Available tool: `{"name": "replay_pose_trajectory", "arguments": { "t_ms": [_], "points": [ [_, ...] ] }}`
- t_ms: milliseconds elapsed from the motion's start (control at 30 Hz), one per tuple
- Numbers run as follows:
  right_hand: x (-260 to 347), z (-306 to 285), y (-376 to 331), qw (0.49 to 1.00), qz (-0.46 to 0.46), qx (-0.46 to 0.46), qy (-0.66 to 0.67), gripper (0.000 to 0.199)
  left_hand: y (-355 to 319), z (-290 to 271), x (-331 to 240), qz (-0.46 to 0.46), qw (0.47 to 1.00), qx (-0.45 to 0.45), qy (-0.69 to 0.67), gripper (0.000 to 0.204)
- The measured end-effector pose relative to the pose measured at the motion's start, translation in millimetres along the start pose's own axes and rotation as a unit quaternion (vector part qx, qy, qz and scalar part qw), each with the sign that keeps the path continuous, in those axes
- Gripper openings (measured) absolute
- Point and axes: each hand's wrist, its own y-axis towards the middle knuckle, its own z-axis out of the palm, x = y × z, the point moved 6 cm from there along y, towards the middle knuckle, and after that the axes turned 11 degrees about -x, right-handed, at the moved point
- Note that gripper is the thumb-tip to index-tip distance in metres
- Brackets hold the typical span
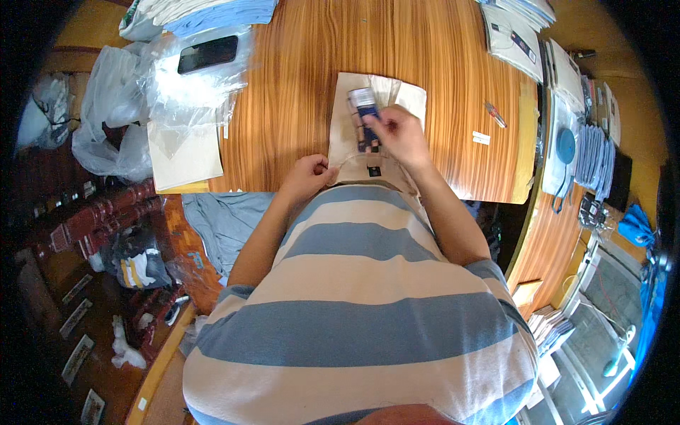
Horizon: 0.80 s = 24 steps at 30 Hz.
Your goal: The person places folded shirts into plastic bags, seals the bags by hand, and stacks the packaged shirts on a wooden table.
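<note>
Table: the wood-grain tabletop (290, 92) has its near edge just before the wearer's striped shirt (354, 333); bare surface lies to the left, right and far side of the garment.
Garment: the folded beige garment (341, 117) lies at the middle of the near edge, its neckline toward the wearer, with a small black neck label (374, 171).
Left margin: a cream flat piece (185, 157) lies near, with clear plastic bags (205, 92) and a black phone (207, 54) farther off; folded cloth (223, 18) is stacked at the far left.
Right margin: a white slip (481, 137) and a small red tool (496, 113) lie well apart from the garment; packaged garments (511, 44) sit far right.
Right hand: the right hand (401, 134) is closed, thumb and fingers gripping a dark blue tag (366, 113) with a pale far end, over the garment.
Left hand: the left hand (309, 176) has loosely curled fingers at the garment's near left edge; whether they pinch cloth cannot be told.
</note>
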Motion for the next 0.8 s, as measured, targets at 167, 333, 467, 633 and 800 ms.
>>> {"name": "replay_pose_trajectory", "arguments": {
  "t_ms": [167, 333, 467, 633, 800],
  "points": [
    [-35.2, -32.3, -11.1, 0.983, 0.068, -0.061, -0.161, 0.049, 2.5, 4.0, -4.0, -0.004, 1.000, 0.014, 0.026, 0.026],
    [-64.4, -58.7, -73.3, 0.964, 0.097, -0.125, -0.211, 0.047, -8.9, -3.9, -21.2, -0.008, 0.999, -0.009, 0.051, 0.031],
    [-119.8, -35.4, -137.6, 0.982, 0.178, -0.023, 0.058, 0.031, -3.0, -7.2, -19.3, 0.043, 0.993, -0.019, 0.112, 0.035],
    [-91.0, -43.4, -102.2, 0.982, 0.183, -0.010, -0.036, 0.029, 0.6, -4.3, -23.9, 0.084, 0.985, -0.037, 0.146, 0.041],
    [-15.5, -59.5, -18.9, 0.984, -0.050, -0.094, -0.142, 0.018, -12.0, -16.4, -39.2, 0.060, 0.994, -0.012, 0.094, 0.041]
  ]
}}
